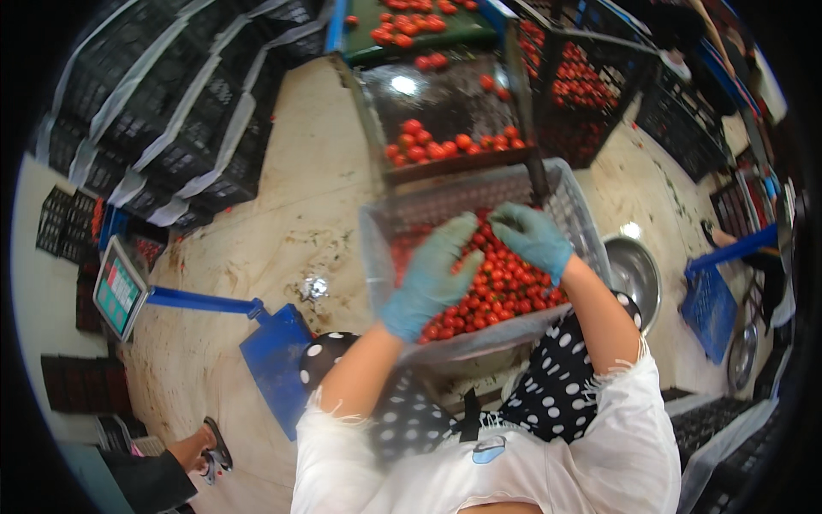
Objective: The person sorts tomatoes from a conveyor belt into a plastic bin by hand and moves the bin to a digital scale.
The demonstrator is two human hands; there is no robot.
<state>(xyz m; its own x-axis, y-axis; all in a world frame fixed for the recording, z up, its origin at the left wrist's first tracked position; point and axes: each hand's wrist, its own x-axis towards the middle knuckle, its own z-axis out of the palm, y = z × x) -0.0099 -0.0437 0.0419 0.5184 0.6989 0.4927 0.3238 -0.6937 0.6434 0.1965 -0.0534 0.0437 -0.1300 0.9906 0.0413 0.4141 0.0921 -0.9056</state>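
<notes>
Seen from above at a produce sorting line, we have both gloved hands down in a clear mesh crate [572, 202] heaped with small red tomatoes [505, 287]. Our left hand [432, 274], in a pale blue glove, lies flat across the pile with fingers spread and slack, gripping nothing that we can make out, apparently to spread the fruit level. Our right hand [533, 238], gloved the same, curls its fingers at the far edge of the heap near the crate's back wall; whether it pinches a tomato there we cannot tell. The crate sits directly under the lip of a dark sorting chute [445, 94], a placement that seems meant to let fruit roll straight in; a row of tomatoes rests against the chute's lower bar, with more on the green belt [368, 21] above it. To the right, just beside the crate, stands a steel bowl [635, 270], within easy reach. Black crates [171, 111] with white liners are stacked to the left, and another black crate of tomatoes [582, 86] stands right of the chute. A blue platform scale [272, 351] with its display [118, 289] on a post stands on the floor at left, near another person's sandalled foot [212, 447].
</notes>
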